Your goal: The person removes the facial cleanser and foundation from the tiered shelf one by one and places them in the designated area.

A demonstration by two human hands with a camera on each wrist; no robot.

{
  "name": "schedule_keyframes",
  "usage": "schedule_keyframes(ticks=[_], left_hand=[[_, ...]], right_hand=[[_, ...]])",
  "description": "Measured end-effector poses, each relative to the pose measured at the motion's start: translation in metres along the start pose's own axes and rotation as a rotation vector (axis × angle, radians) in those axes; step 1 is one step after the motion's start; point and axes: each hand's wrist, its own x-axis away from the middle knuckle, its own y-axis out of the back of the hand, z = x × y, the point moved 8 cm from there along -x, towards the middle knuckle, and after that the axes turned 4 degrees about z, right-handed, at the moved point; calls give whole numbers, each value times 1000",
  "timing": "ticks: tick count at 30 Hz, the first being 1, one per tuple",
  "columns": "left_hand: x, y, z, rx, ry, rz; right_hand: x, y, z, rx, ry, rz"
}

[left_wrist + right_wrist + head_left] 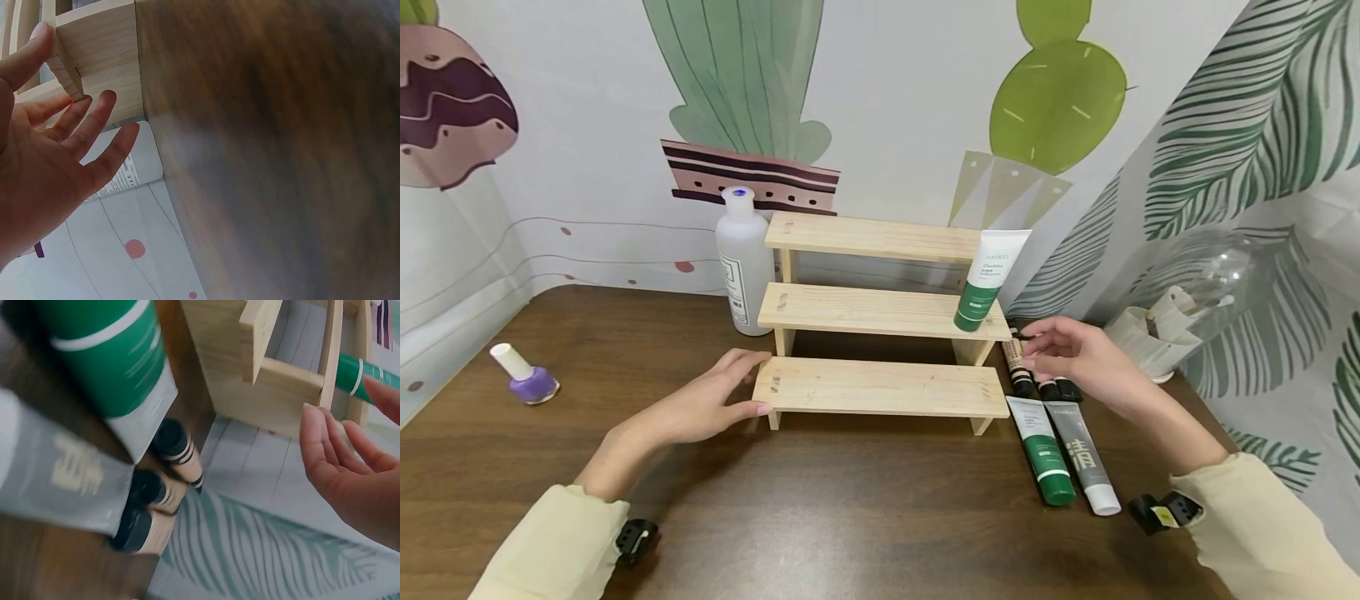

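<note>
A three-step pale wooden shelf (880, 387) stands on the dark wooden table (850, 517). My left hand (718, 400) rests with straight fingers against the left end of the lowest step (94, 62). My right hand (1063, 354) hovers with loosely bent fingers above several small beige tubes with black caps (1018, 367) (165, 487), and holds nothing. A white and green tube (992, 279) stands upright at the right end of the middle step. A green tube (1041, 450) (106, 356) and a grey tube (1082, 458) (56, 475) lie side by side right of the shelf.
A tall white bottle (743, 262) stands against the shelf's left side. A purple nail polish bottle (523, 375) sits at the far left. A clear plastic wrap with white paper (1187, 308) lies at the right. Curtains with plant prints close in the table's back and right.
</note>
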Motion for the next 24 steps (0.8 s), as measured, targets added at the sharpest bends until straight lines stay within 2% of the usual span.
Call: schedule_keyframes(ticks=[11,24], left_hand=[[1,0,0,11,2,2],[0,0,-1,6,-7,-1]], right_hand=[[-16,-2,29,-24,98,-111],[-36,-4,36,-80,117,-216]])
